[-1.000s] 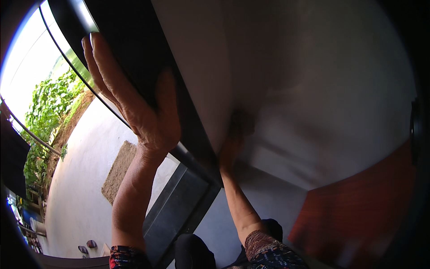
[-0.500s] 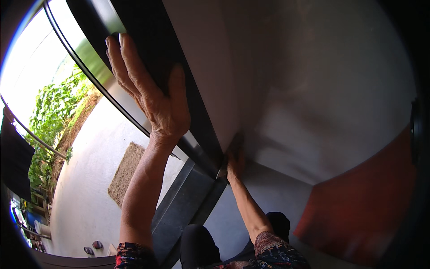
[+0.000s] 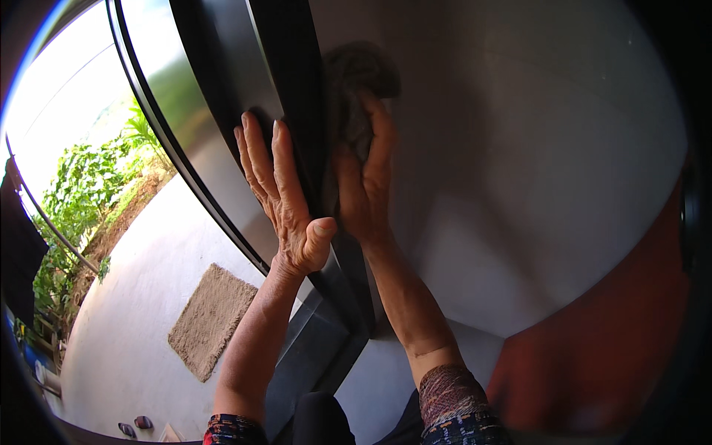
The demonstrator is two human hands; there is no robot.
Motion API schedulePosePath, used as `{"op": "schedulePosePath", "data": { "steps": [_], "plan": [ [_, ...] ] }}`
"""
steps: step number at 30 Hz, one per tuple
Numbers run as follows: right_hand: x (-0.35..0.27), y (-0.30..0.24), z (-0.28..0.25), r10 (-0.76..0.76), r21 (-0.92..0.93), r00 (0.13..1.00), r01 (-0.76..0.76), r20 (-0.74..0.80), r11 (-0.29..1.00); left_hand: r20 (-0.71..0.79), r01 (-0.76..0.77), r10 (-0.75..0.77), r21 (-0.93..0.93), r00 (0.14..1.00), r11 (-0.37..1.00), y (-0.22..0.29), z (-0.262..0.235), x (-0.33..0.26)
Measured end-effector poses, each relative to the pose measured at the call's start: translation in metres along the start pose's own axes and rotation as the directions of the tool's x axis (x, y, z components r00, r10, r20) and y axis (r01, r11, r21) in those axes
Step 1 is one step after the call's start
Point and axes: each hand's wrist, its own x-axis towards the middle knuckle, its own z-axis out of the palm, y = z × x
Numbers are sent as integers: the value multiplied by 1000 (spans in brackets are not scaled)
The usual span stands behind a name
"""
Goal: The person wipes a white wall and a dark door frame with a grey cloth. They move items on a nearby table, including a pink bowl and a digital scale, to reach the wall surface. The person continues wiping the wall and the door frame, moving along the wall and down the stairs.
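Observation:
My left hand (image 3: pixel 285 200) lies against the dark door frame (image 3: pixel 222 63), its fingers stretched out and the thumb apart. Beside it, my right hand (image 3: pixel 367 196) presses a dark grey cloth (image 3: pixel 360 74) against the inner side of the frame, where it meets the pale wall (image 3: pixel 504 148). The fingers of that hand are bent over the cloth, and its lower part is in shadow.
Below the frame runs a dark threshold (image 3: pixel 311 334). Outside on the left are a brown doormat (image 3: pixel 211 322), a pair of dark shoes (image 3: pixel 135 426) and green plants (image 3: pixel 93 182). A red-brown surface (image 3: pixel 586 341) stands at the lower right.
My right hand has moved from low near the threshold up along the frame with the cloth. My left hand has shifted a little down and right in the view, still on the frame.

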Motion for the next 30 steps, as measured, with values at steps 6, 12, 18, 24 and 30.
{"op": "schedulePosePath", "data": {
  "steps": [6,12,18,24,30],
  "plan": [
    [-19,64,-36,145,-354,970,-207,-194,912,-67,-76,87,162,994,984,-2,10,-2],
    [-123,73,-75,414,-193,872,-467,-261,863,-76,-87,101,172,992,981,-1,15,-1],
    [-125,7,-41,503,-111,851,-520,-149,847,-55,-42,51,144,997,989,-2,15,-5],
    [-27,21,-35,12,-226,999,-4,36,974,-103,-81,97,145,990,986,6,13,0],
    [90,21,-78,-656,-868,700,478,281,139,-64,-123,141,228,988,966,-7,7,-9]
  ]
}}
